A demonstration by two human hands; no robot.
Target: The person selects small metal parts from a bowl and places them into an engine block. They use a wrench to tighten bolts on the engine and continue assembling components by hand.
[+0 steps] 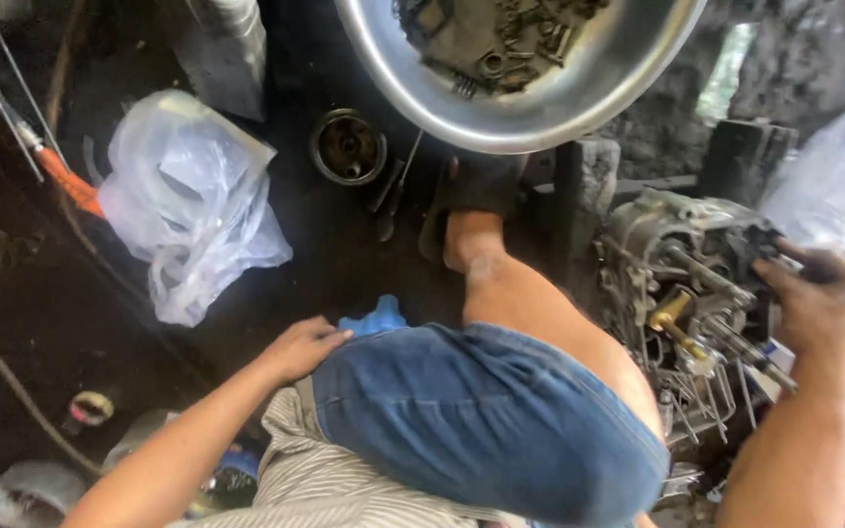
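Note:
My left hand (297, 349) rests on the edge of my blue denim shorts (481, 420), just beside a blue cloth (376, 318), with its fingers loosely together and nothing in it. My right hand (814, 298) reaches onto the top of a greasy grey engine block (682, 264) at the right, fingers curled over its upper edge near several steel rods and a brass-coloured shaft (669, 313). Whether it grips a part there is unclear.
A large metal bowl (530, 112) with several dirty small parts sits at the top. Below it lie a round metal part (347, 147) and a screwdriver (391, 196). A clear plastic bag (188, 200) lies at left on the dark oily floor. My sandalled foot (471, 220) is in the middle.

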